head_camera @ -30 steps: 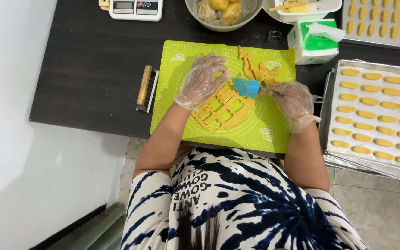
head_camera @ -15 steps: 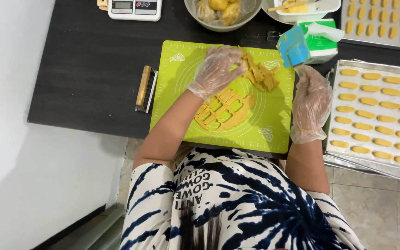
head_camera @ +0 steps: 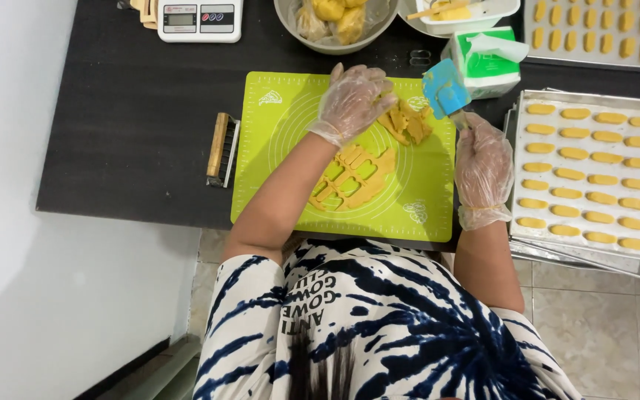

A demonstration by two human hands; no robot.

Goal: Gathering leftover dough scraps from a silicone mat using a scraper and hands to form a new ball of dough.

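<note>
Nearest the body, a flattened sheet of yellow dough (head_camera: 353, 178) with cut shapes lies on the green silicone mat (head_camera: 275, 148), which sits on the dark worktop (head_camera: 127, 133). The gloved right hand (head_camera: 481, 167) has its grip closed round the handle of a blue scraper (head_camera: 444, 87), blade raised at the mat's right edge. Farther up, the gloved left hand (head_camera: 351, 100) rests fingers spread, touching a heap of dough scraps (head_camera: 407, 122). A tray of shaped dough pieces (head_camera: 594, 174) lies right; a bowl (head_camera: 335, 26) and scale (head_camera: 200, 18) sit beyond.
</note>
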